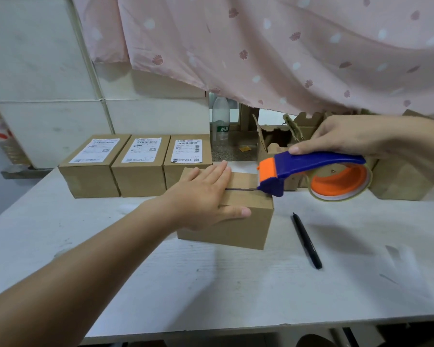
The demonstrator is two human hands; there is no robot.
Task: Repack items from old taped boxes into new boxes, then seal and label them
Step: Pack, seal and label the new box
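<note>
Head view: small cardboard box (pixel 236 229) at centre of white table (pixel 211 284), left hand (pixel 206 194) flat on its top, fingers straight, right hand (pixel 348 136) curled round blue-orange tape dispenser (pixel 311 166) at box's 3 o'clock edge, black pen (pixel 307 241) at 4 o'clock, three labelled boxes (pixel 135 166) at 10 o'clock

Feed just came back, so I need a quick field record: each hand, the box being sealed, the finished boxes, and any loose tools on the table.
left hand: pressed flat on top of the centre box
right hand: grips the tape dispenser by its blue handle
dispenser head: at the centre box's right top edge, over the flap seam
labelled boxes: three in a row behind the centre box, labels up
centre box label: none visible
pen: black, lying on the table right of the centre box
</note>
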